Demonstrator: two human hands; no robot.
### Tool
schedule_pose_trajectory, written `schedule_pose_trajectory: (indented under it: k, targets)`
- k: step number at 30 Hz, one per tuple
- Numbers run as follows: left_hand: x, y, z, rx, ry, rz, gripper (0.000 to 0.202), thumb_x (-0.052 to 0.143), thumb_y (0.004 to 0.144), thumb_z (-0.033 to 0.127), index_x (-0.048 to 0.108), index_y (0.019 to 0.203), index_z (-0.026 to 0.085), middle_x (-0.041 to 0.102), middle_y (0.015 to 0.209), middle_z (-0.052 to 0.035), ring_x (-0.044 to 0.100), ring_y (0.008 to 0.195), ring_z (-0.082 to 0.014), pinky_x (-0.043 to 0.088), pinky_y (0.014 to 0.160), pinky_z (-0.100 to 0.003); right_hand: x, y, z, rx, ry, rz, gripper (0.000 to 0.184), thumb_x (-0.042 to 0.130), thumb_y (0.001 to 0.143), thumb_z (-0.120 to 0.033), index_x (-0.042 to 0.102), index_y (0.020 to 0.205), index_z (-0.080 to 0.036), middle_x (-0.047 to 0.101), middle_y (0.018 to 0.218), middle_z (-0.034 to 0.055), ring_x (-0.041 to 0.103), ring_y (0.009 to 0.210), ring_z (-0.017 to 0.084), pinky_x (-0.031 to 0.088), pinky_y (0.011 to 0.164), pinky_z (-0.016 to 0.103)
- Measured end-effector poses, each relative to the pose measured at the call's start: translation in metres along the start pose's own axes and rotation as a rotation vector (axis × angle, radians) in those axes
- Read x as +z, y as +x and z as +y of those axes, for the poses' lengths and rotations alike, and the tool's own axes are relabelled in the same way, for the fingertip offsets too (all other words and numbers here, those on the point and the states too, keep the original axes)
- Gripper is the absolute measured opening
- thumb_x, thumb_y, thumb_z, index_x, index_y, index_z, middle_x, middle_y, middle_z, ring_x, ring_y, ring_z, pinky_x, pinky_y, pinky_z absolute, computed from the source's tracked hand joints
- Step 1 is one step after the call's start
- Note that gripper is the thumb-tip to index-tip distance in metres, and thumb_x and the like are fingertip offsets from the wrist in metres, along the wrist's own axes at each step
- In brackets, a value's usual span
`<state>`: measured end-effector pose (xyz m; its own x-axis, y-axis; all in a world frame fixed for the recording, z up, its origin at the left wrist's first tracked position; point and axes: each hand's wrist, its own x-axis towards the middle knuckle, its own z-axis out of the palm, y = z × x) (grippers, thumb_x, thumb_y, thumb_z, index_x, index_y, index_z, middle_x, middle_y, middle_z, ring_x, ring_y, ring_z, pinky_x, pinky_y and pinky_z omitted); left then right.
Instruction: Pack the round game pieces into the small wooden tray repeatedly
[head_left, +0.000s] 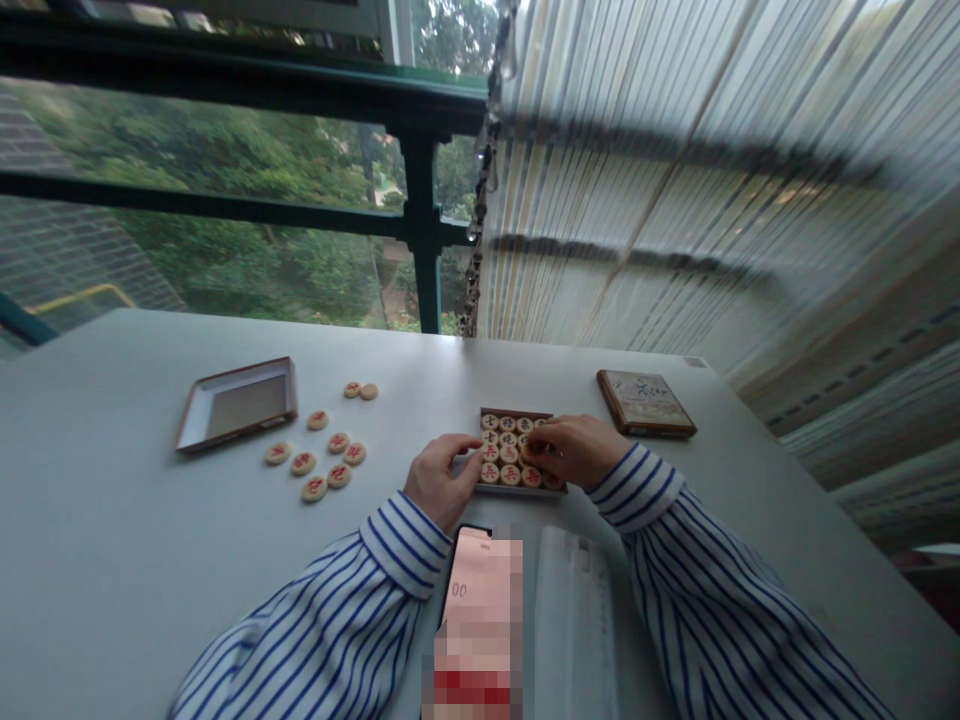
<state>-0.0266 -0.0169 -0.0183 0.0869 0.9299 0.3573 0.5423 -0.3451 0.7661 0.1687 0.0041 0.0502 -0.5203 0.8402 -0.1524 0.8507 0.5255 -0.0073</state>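
Note:
A shallow box (517, 490) of round Chinese chess pieces lies on the white table in front of me. The pieces sit in rows, with black characters in the far rows and red ones in the near rows. My left hand (442, 478) is at the box's left side, thumb and forefinger closed on its edge. Over the right part of the box, my right hand (576, 448) has its fingertips pinched on a Chinese chess piece (527, 452), which they partly cover. Several pieces under that hand are hidden.
Several loose red-marked pieces (339, 442) are scattered left, near an open tray-like box part (247, 400). A closed decorated box (646, 402) lies at the right. A phone (480, 580) and a translucent plastic case (576, 620) lie between my forearms. Window and curtain stand beyond.

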Motion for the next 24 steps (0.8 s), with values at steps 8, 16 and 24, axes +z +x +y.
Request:
schedule_pose_trajectory:
  k: [8,16,24]
  targets:
    - [-0.0003,0.0003,0.0000,-0.005,0.015,-0.007,0.017,0.052,0.074,0.025,0.063,0.085,0.017,0.066,0.085,-0.0045,0.058,0.071,-0.0136,0.047,0.064,-0.026,-0.0017,-0.0014,-0.0008,-0.009,-0.015,0.005,0.025,0.042,0.081,-0.035,0.061,0.091,-0.023,0.064,0.089,0.0045,0.057,0.082,0.017,0.036,0.064,0.024]
    - [-0.0009,0.0005,0.0020,-0.008,0.010,-0.004,0.017,0.052,0.074,0.024,0.063,0.084,0.017,0.066,0.085,-0.0050,0.059,0.073,-0.0144,0.048,0.065,-0.027,-0.0001,-0.0015,0.0000,-0.028,-0.011,0.008,0.022,0.045,0.079,-0.030,0.062,0.092,-0.024,0.064,0.091,0.0027,0.057,0.083,0.016,0.036,0.064,0.024]
    - [-0.0017,0.0005,0.0021,0.006,0.005,0.004,0.015,0.053,0.073,0.023,0.063,0.083,0.017,0.066,0.084,-0.0050,0.059,0.074,-0.0149,0.048,0.067,-0.028,0.0002,-0.0019,-0.0005,-0.023,-0.001,0.002,0.021,0.046,0.080,-0.031,0.062,0.091,-0.025,0.063,0.089,0.0027,0.057,0.081,0.016,0.036,0.063,0.024]
